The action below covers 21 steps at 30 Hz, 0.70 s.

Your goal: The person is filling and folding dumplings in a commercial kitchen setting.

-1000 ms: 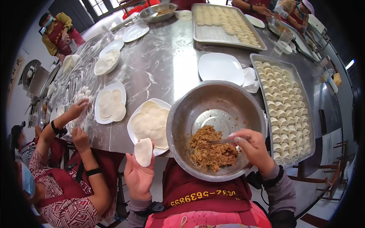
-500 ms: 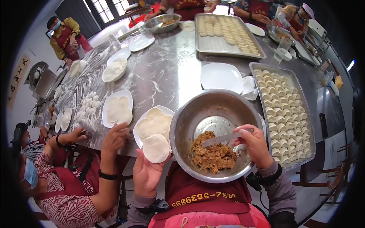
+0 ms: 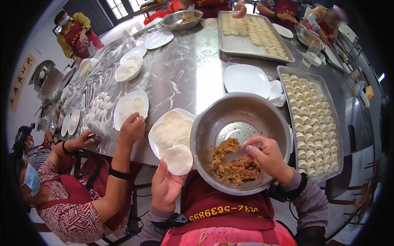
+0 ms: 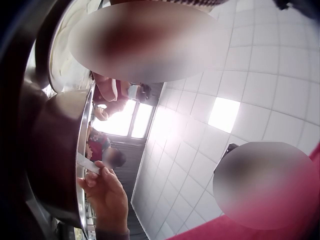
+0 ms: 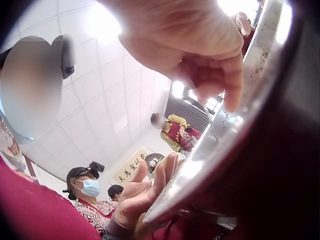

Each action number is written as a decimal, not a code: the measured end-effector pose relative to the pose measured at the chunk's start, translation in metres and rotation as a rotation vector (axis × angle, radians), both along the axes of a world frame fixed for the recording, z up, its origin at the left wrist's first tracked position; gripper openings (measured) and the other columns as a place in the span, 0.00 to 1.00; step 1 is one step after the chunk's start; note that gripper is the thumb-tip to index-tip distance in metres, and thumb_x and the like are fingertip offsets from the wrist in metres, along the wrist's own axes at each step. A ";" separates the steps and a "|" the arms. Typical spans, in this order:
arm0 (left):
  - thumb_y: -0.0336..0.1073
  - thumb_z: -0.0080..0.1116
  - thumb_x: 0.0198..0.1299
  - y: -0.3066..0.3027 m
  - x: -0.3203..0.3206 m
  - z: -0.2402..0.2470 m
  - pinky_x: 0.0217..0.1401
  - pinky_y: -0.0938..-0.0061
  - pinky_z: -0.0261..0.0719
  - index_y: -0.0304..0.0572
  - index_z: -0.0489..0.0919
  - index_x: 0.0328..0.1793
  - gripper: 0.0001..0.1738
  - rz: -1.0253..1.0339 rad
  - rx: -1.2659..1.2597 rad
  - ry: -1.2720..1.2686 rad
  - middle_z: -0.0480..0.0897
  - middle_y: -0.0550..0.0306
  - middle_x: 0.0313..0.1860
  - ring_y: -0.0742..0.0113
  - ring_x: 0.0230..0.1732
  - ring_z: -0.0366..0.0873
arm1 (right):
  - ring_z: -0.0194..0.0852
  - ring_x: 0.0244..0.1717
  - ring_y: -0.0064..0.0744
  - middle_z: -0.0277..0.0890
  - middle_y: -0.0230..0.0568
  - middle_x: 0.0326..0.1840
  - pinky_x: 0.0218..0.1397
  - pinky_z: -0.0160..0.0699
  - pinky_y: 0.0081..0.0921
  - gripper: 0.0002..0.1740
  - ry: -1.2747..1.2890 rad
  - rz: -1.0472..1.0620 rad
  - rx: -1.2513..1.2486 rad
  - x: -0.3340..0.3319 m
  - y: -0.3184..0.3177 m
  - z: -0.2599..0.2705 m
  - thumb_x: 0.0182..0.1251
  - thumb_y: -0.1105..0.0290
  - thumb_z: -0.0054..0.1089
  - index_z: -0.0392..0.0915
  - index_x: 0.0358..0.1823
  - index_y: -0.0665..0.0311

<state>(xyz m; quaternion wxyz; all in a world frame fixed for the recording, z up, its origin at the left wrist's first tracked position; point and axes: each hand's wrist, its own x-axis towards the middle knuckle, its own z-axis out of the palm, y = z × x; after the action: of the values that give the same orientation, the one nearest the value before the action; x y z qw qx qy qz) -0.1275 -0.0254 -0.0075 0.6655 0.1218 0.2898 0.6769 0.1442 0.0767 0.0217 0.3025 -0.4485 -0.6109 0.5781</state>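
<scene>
My left hand [image 3: 167, 186] holds a round dumpling wrapper [image 3: 178, 160] beside the left rim of a large steel bowl [image 3: 209, 115]. Its thumb lies at the wrapper's edge, with the fingers behind. Brown minced filling [image 3: 236, 166] lies in the bottom of the bowl. Over the bowl's right side, my right hand [image 3: 269, 156] grips a flat spatula, whose blade [image 3: 234, 155] reaches into the filling. The left wrist view also shows the pale spatula [image 4: 89, 164] between the right thumb and fingers. A white plate of stacked wrappers [image 3: 155, 144] sits just beyond my left hand.
At right stands a tray of folded dumplings [image 3: 283, 74]; another tray [image 3: 242, 47] is farther back. A white plate [image 3: 246, 78] lies behind the bowl. On the left, a neighbour's hand [image 3: 132, 129] is over a second wrapper plate [image 3: 119, 110], near small dough balls [image 3: 99, 105].
The wrapper has turned from edge-on to face the head camera in my left hand. My right hand has shifted slightly over the bowl, with the spatula still in the filling. The neighbour's hand moved over their plate.
</scene>
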 end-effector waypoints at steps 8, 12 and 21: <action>0.43 0.45 0.70 -0.003 -0.001 -0.005 0.68 0.49 0.68 0.38 0.54 0.73 0.30 -0.007 0.004 -0.110 0.66 0.46 0.69 0.48 0.68 0.66 | 0.81 0.31 0.37 0.80 0.47 0.30 0.38 0.77 0.26 0.08 -0.194 0.038 0.291 -0.016 -0.014 0.007 0.61 0.74 0.55 0.80 0.40 0.67; 0.43 0.45 0.71 -0.005 0.001 -0.003 0.68 0.50 0.67 0.37 0.54 0.73 0.30 -0.009 0.003 -0.087 0.65 0.46 0.69 0.50 0.68 0.66 | 0.81 0.34 0.44 0.80 0.50 0.33 0.39 0.77 0.30 0.08 -0.188 0.068 0.331 -0.025 -0.014 0.008 0.61 0.75 0.54 0.80 0.40 0.66; 0.44 0.45 0.70 -0.006 0.005 0.000 0.69 0.53 0.67 0.36 0.55 0.73 0.31 -0.030 0.007 -0.045 0.66 0.47 0.68 0.51 0.68 0.66 | 0.77 0.30 0.18 0.80 0.38 0.30 0.35 0.77 0.18 0.11 0.137 -0.030 -0.078 -0.010 -0.021 -0.007 0.68 0.74 0.48 0.78 0.44 0.70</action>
<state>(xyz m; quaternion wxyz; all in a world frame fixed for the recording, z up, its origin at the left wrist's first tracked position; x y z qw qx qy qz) -0.1227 -0.0312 -0.0070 0.6816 0.1131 0.2705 0.6704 0.1340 0.0559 0.0146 0.3346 -0.4286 -0.5590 0.6259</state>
